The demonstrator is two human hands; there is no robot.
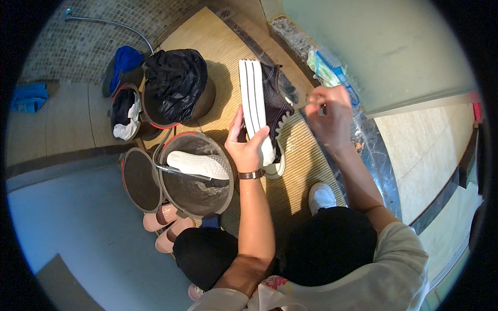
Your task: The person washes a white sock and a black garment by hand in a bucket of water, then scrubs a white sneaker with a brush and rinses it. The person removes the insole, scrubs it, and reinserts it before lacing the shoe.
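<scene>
My left hand point(249, 149) grips a black sneaker point(274, 97) tilted on its side. Its thick white sole point(253, 101) has dark stripes and faces left. A pale curved edge point(277, 170) shows below the heel; I cannot tell if it belongs to this shoe. My right hand point(328, 114) is blurred, raised right of the sneaker and apart from it, with fingers curled. Whether it holds anything is not clear. Just beyond it, a blue-handled brush point(330, 64) lies with a pale green plastic bag point(325, 74) on the stone ledge. A white insole point(198, 165) lies over a dark bucket point(194, 202).
Black material point(175, 81) fills a larger bucket point(204, 99); a smaller one beside it holds black and white cloth point(130, 116). Another bucket point(142, 179) and pink slippers point(171, 231) stand at left. A raised stone curb point(373, 155) and frosted panel point(369, 50) border the ribbed mat point(303, 151).
</scene>
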